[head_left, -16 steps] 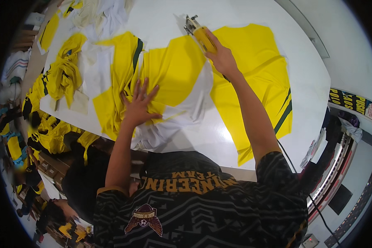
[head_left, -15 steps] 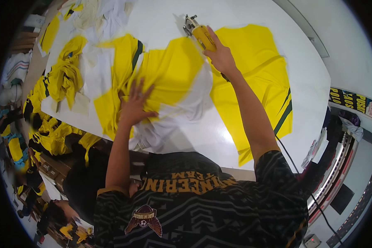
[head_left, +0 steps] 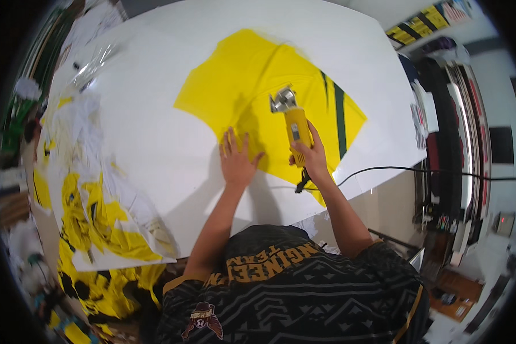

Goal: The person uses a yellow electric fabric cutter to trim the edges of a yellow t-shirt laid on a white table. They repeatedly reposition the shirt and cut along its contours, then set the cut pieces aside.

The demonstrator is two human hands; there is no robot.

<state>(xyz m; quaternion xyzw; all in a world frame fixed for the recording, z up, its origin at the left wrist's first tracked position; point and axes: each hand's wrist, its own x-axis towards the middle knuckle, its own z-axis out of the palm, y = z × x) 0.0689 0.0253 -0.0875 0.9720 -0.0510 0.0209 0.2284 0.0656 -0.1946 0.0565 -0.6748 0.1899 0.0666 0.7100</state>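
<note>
Because the yellow cloth panel (head_left: 258, 74) lies spread on the white tabletop (head_left: 143, 114) with only soft ripples, it looks light, thin and limp, perhaps smooth enough to slide or ruck up under a sideways push; a flat palm near its edge, or a pinch at a corner, would probably suit it better than bunching. At the panel's lower-left edge the left grip (head_left: 238, 166) is spread wide and holds nothing; whether it presses down cannot be told. Over the panel's lower-right part, the right grip (head_left: 311, 157) is wrapped around the body of a yellow handheld cutter (head_left: 296, 132), which appears raised above the cloth. That tool looks rigid and much heavier than the fabric, best held by its narrow barrel, with fingers well behind the metal head (head_left: 284, 100). A black cable (head_left: 395, 168), running off to the panel's right, could tug on it.
</note>
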